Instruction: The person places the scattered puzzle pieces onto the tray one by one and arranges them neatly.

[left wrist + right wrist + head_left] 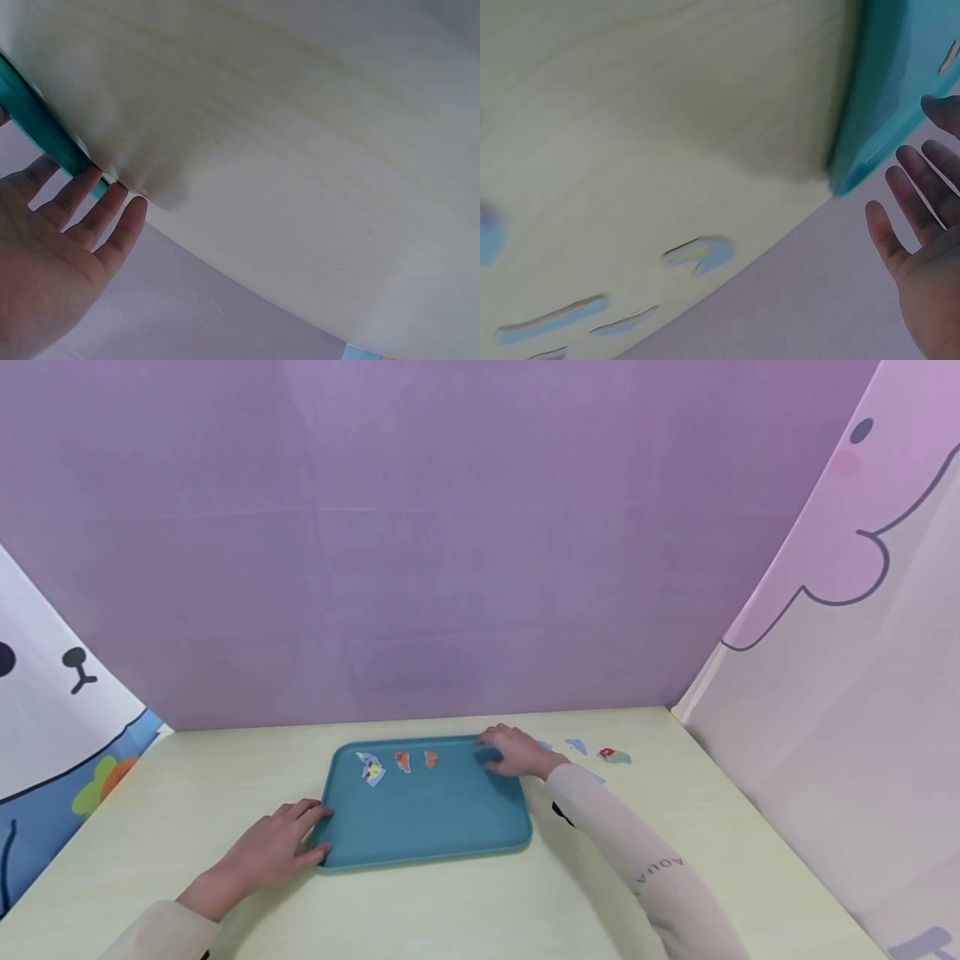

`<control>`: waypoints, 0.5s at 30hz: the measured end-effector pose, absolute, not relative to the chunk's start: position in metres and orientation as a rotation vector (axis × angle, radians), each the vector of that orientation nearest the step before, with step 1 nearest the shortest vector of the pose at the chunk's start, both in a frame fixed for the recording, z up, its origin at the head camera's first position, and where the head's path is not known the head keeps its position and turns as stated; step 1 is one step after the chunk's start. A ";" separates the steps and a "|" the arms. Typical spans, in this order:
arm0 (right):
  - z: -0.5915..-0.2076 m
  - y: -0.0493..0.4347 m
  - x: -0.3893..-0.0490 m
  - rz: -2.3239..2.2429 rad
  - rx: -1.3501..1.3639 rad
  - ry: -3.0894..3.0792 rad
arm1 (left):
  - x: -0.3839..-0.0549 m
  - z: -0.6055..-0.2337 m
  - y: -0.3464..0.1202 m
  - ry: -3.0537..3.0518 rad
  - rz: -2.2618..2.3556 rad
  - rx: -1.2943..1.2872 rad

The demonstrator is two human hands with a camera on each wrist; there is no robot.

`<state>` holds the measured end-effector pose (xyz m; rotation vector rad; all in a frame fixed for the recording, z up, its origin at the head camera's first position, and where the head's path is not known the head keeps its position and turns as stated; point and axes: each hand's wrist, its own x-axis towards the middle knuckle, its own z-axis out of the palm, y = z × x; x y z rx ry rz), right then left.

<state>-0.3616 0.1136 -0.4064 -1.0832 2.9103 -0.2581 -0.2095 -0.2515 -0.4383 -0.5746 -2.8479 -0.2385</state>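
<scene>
A teal tray (427, 818) lies on the pale table, with three small puzzle-like pieces near its far edge. The leftmost piece (371, 770) is blue and yellow, and beside it lie two orange pieces, one (403, 762) larger than the other (431, 758). My left hand (273, 847) touches the tray's left rim, its fingertips along the rim and its thumb near the front corner. In the left wrist view those fingers are loosely extended. Over the far right corner hovers my right hand (517, 752), fingers spread and loosely extended, nothing between them.
Right of the tray, several loose pieces lie on the table, among them a red and green one (615, 756) and light blue ones (577, 746). A purple cloth wall (450, 568) stands behind the table. Printed cloth (847, 710) hangs at both sides.
</scene>
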 end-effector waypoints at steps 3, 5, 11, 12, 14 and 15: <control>-0.406 0.126 -0.362 -0.303 -1.060 2.919 | -0.210 -0.439 -0.252 -2.848 -0.236 -0.575; -0.406 0.133 -0.361 -0.341 -1.029 2.920 | -0.210 -0.439 -0.252 -2.848 -0.236 -0.574; -0.407 0.156 -0.361 -0.377 -1.001 2.952 | -0.210 -0.440 -0.252 -2.846 -0.239 -0.572; -0.407 0.160 -0.362 -0.369 -1.002 2.958 | -0.210 -0.439 -0.252 -2.844 -0.240 -0.572; -0.408 0.167 -0.362 -0.367 -0.995 2.966 | -0.210 -0.439 -0.252 -2.840 -0.245 -0.574; -0.408 0.170 -0.362 -0.374 -0.993 2.969 | -0.210 -0.439 -0.252 -2.840 -0.246 -0.575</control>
